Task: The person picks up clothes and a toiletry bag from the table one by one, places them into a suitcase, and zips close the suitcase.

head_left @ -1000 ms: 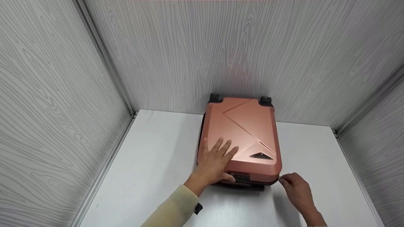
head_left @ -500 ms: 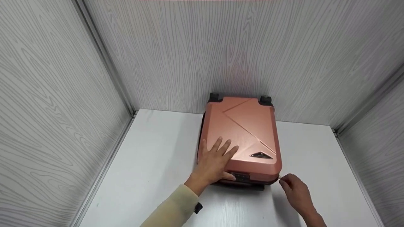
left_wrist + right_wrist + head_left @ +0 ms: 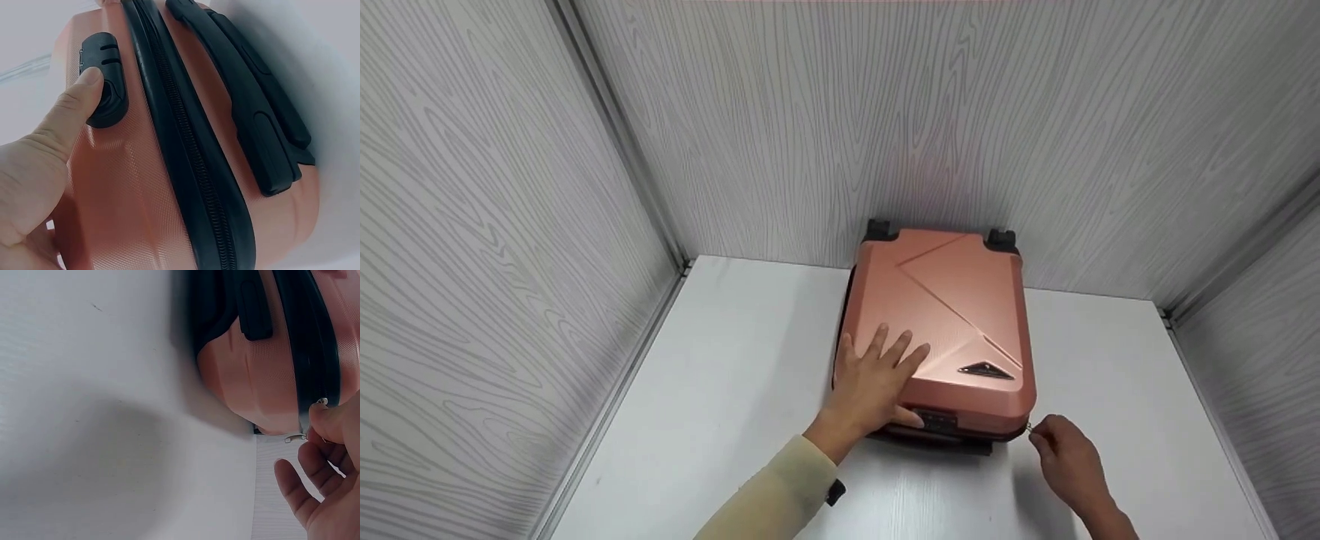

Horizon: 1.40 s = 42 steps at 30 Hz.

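Note:
A rose-pink hard-shell suitcase (image 3: 945, 300) lies flat on the white table, its wheels toward the back wall. My left hand (image 3: 870, 386) rests on the lid near the front left, fingers spread. In the left wrist view its thumb touches the black combination lock (image 3: 107, 79), and the toothed zipper (image 3: 185, 124) runs between the two shells. At the front right corner my right hand (image 3: 1069, 454) pinches a metal zipper pull (image 3: 322, 403) between thumb and finger. A second metal pull (image 3: 293, 438) hangs close by in the right wrist view.
A black carry handle (image 3: 247, 107) sits on the suitcase's front side. Behind the suitcase stands a grey wood-grain wall (image 3: 810, 135), with further panels at left and right. White table surface (image 3: 720, 375) extends on both sides of the suitcase.
The head view has shifted slightly, so the suitcase appears a little further right. Both hands keep their places, left on the lid and right at the corner zipper pull.

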{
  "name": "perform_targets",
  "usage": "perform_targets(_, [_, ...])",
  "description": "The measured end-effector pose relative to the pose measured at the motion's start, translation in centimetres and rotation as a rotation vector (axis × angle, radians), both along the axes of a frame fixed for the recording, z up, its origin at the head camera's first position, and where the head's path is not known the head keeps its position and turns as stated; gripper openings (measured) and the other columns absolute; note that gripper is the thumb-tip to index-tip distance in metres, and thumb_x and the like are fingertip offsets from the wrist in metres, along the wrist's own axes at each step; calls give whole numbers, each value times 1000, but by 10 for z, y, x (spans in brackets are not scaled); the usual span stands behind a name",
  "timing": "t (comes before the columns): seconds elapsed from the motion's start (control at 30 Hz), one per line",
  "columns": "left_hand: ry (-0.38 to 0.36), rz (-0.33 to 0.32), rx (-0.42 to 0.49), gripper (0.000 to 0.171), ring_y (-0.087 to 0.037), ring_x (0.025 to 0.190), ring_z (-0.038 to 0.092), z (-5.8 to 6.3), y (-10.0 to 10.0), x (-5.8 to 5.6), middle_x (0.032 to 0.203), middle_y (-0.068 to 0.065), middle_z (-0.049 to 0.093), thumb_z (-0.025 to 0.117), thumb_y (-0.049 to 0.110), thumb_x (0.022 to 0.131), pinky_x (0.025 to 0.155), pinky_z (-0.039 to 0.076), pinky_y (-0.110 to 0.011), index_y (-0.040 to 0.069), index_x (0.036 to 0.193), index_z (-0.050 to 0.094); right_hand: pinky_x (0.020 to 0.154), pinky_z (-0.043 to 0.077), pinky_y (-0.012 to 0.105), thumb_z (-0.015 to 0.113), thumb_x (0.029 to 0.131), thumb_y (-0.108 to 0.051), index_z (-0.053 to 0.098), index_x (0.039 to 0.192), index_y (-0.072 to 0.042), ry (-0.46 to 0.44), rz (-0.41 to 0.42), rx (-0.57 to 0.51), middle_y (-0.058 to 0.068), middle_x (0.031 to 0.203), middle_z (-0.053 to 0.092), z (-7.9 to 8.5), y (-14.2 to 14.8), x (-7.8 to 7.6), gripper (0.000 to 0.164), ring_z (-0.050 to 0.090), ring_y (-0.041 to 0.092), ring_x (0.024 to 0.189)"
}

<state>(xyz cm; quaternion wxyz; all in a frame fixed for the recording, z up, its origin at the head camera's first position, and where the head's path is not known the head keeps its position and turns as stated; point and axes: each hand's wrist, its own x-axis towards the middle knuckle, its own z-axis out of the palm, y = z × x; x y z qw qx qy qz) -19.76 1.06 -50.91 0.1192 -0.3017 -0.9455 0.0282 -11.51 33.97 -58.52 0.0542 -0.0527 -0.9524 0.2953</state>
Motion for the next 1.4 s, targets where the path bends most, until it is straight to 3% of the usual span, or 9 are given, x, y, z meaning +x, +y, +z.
perform_targets(0.1, [0, 9, 6, 118, -33, 159, 32, -1, -1, 0, 171, 3, 37, 65, 91, 69, 113, 31, -79, 35, 167, 31, 67, 45, 31, 69, 101, -12, 69, 98, -9, -40, -32, -38, 4, 89, 66, -1, -3, -2, 4, 55, 17, 78])
perform_targets(0.37, [-29, -2, 28, 116, -32, 161, 27, -5, -5, 0, 173, 4, 33, 64, 89, 72, 116, 28, -78, 34, 168, 29, 66, 46, 31, 81, 94, -30, 68, 103, -8, -115, -104, -123, 5, 91, 67, -5, -5, -9, 27, 57, 19, 81])
perform_targets(0.5, [-77, -12, 47, 120, -28, 163, 22, -4, -8, -1, 175, 5, 28, 67, 87, 72, 119, 25, -76, 32, 169, 25, 86, 56, 40, 80, 96, -32, 66, 124, -6, -104, -63, -162, 11, 112, 72, -8, -2, -10, 41, 67, 28, 103])
perform_targets(0.6, [-107, -20, 58, 127, -26, 164, 18, -4, -11, -3, 176, 7, 25, 72, 85, 68, 121, 22, -75, 30, 170, 21, 107, 52, 50, 76, 99, -35, 56, 139, -5, -120, -4, -212, 17, 135, 67, -10, 2, -12, 54, 63, 36, 127])
perform_targets(0.7, [-118, -26, 58, 134, -27, 164, 15, -5, -12, -3, 176, 6, 22, 76, 83, 64, 121, 21, -75, 29, 171, 17, 110, 50, 52, 75, 99, -39, 50, 144, -4, -163, 16, -257, 20, 142, 63, -11, 4, -13, 62, 59, 40, 134])
perform_targets(0.9, [-80, -19, 64, 134, -32, 164, 17, -11, -11, -5, 176, 4, 24, 77, 84, 63, 120, 23, -76, 29, 171, 19, 89, 59, 39, 77, 98, -33, 59, 122, -7, -187, -18, -262, 10, 114, 69, -9, 3, -14, 39, 67, 30, 115])
perform_targets(1.1, [-61, -13, 67, 132, -33, 163, 18, -12, -12, -6, 176, 4, 25, 76, 85, 63, 119, 24, -76, 29, 170, 22, 100, 57, 47, 75, 100, -33, 59, 116, -8, -172, -15, -279, 13, 125, 70, -10, 2, -16, 34, 66, 37, 125])
perform_targets(1.23, [-72, -16, 73, 131, -33, 163, 17, -12, -11, -5, 176, 3, 26, 76, 84, 63, 119, 23, -76, 29, 170, 22, 96, 57, 43, 73, 101, -30, 58, 117, -8, -186, -18, -279, 11, 119, 70, -11, 2, -15, 31, 67, 31, 116])
perform_targets(1.4, [-73, -17, 78, 131, -33, 163, 18, -12, -11, -4, 175, 3, 27, 77, 83, 63, 119, 24, -77, 29, 170, 24, 93, 57, 42, 66, 105, -20, 62, 114, -9, -150, 0, -242, 9, 118, 70, -12, 4, -11, 14, 67, 28, 117])
